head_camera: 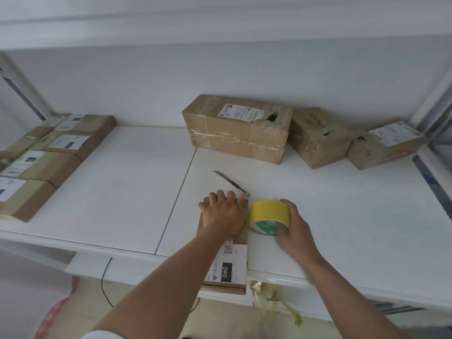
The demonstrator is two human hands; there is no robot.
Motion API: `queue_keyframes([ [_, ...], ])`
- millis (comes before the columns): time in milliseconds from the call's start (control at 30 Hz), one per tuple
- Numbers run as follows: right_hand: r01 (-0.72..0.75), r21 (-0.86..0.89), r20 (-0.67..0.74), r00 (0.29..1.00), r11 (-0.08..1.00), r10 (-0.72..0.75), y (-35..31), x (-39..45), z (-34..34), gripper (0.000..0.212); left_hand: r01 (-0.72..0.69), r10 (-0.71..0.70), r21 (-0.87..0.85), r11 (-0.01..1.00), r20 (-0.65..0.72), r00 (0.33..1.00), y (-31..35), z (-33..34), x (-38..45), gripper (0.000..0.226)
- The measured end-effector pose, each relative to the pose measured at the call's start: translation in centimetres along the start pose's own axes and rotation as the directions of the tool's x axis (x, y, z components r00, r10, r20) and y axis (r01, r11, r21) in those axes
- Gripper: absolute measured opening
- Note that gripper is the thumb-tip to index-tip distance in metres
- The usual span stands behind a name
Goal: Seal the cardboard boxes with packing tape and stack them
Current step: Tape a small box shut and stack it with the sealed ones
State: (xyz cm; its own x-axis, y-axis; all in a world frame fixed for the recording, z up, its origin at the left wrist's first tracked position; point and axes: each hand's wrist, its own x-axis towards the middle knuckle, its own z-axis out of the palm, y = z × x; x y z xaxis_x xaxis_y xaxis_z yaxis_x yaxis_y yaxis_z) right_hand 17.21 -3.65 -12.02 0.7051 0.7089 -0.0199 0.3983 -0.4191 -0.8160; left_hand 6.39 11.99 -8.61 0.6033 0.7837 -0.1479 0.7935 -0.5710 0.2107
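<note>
On the white bench, the left hand presses flat, fingers straight, on a small cardboard box at 6 o'clock. Just beside it (toward 3 o'clock) the right hand grips the yellow tape roll.

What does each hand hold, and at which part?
The right hand grips the yellow tape roll around its outer band. The left hand holds nothing; it presses flat on the box.
</note>
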Motion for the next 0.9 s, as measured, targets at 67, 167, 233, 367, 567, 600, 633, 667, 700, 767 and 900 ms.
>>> queue_keyframes([
  [67,0.009,0.000,0.000,1.000,1.000,-0.009,0.0,0.1,0.1,0.059,0.000,0.001,-0.044,0.999,0.032,0.999,-0.5,0.0,0.4,0.052],
  [167,0.001,0.008,-0.003,1.000,1.000,-0.001,0.0,0.1,0.2,0.057,-0.007,0.010,-0.058,0.998,0.055,0.998,-1.0,-0.2,0.5,0.053],
  [233,-0.005,0.021,0.004,1.000,1.000,0.005,-0.1,0.1,0.1,0.055,-0.005,0.004,0.022,1.000,0.050,0.999,-0.7,-0.1,0.2,0.056],
  [367,-0.018,0.020,0.003,1.000,1.000,0.018,-0.2,0.1,0.2,0.053,0.030,-0.034,0.068,0.997,0.058,0.998,-0.1,-0.1,-0.2,0.075],
  [567,-0.014,0.042,0.023,1.000,0.999,0.013,-1.4,-0.1,-0.5,0.053,0.033,-0.033,-0.043,0.999,0.018,0.999,-0.7,-0.6,0.1,0.080],
  [600,-0.005,0.067,0.003,1.000,0.998,0.005,-1.8,-0.2,-0.6,0.053,0.043,-0.040,-0.106,0.993,0.035,0.999,-1.1,-0.9,0.3,0.079],
  [633,0.004,0.106,-0.026,1.000,0.994,-0.001,-2.4,-0.3,-0.6,0.052,0.055,-0.043,-0.181,0.982,0.066,0.997,-1.5,-1.0,0.7,0.080],
  [667,0.001,0.164,-0.061,0.998,0.986,0.010,-3.2,-0.3,-0.5,0.051,0.054,-0.029,-0.242,0.969,0.103,0.994,-2.1,-1.2,1.0,0.085],
  [700,-0.012,0.244,-0.093,0.995,0.970,0.036,-4.0,-0.4,-0.2,0.049,0.030,0.006,-0.279,0.960,0.128,0.992,-2.8,-1.4,1.3,0.092],
  [767,-0.032,0.414,-0.115,0.989,0.910,0.088,-5.9,-0.6,0.6,0.044,-0.051,0.094,-0.319,0.946,0.121,0.988,-4.1,-1.7,1.6,0.097],
  [900,-0.107,0.525,0.032,0.994,0.844,0.106,-9.0,-0.4,3.4,0.032,-0.025,0.114,-0.614,0.789,0.107,0.988,-5.6,-2.5,1.1,0.081],
])
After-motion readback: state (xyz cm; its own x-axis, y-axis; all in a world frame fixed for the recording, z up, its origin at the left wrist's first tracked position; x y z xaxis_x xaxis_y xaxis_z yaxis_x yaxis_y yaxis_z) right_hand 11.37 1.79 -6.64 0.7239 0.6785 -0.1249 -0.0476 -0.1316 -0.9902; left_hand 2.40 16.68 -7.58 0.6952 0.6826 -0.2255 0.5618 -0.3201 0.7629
